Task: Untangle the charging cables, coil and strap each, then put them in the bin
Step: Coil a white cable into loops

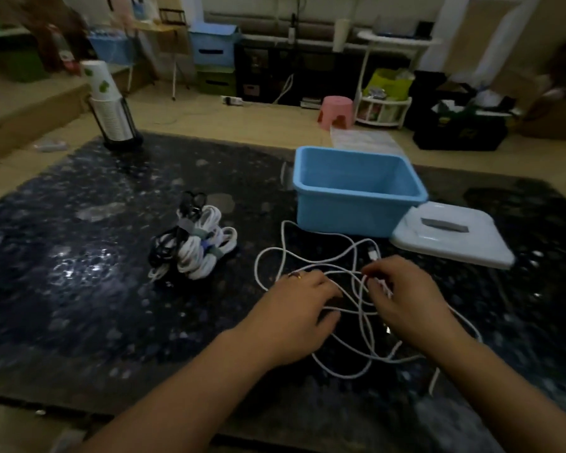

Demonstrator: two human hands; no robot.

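A cluttered home room: pink stool (336, 112) on the tiled floor, stacked storage boxes (213, 57) along the wall.

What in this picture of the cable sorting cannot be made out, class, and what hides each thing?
- Head view: the loose cable under the left hand is hidden.
- What the right hand pinches: too blurred.
- How many cables are in the strapped pile: they overlap.
- The bin floor near its front wall: hidden by that wall.

**Surfaces and materials**

The table (79, 289) looks like dark polished stone, speckled and glossy. The bin (340, 210) is smooth blue plastic, its lid (471, 246) pale plastic with a sheen. The cable (268, 256) has a white matt sheath.
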